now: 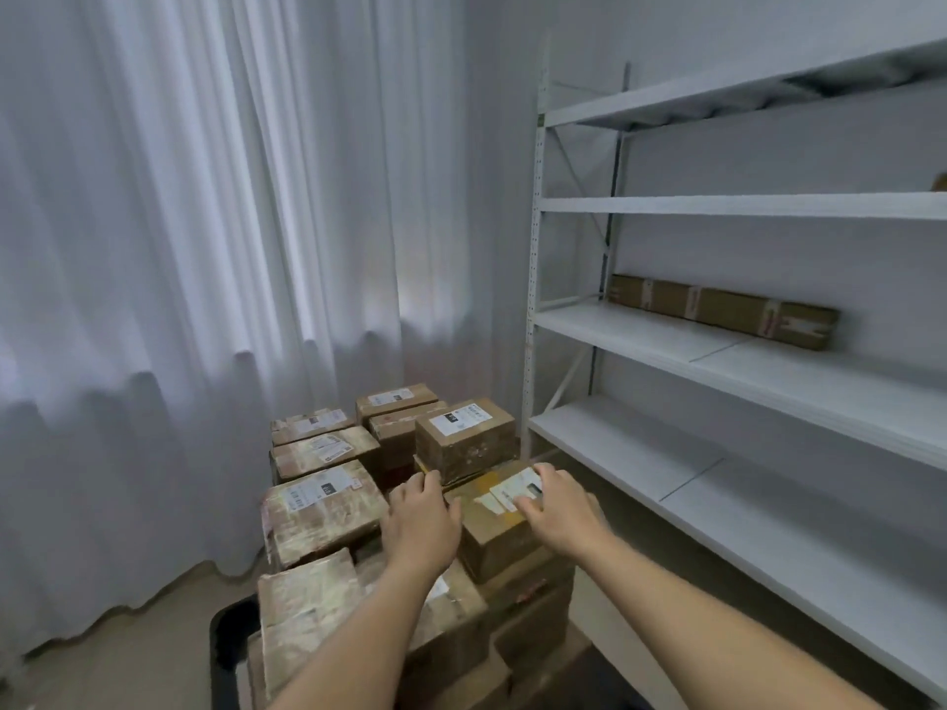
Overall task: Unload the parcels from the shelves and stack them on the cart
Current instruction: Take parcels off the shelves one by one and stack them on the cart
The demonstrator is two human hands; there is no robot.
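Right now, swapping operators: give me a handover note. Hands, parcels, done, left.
Left hand and right hand: both on the brown parcel at the top of the cart stack, seating it; grip not clear.
Done: many parcels already stacked on the cart.
Left: long flat parcel on the middle shelf, plus something brown at the right frame edge one shelf higher.

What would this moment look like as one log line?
step: stacking | left hand, right hand: both on parcel atop cart stack | long parcel: on shelf
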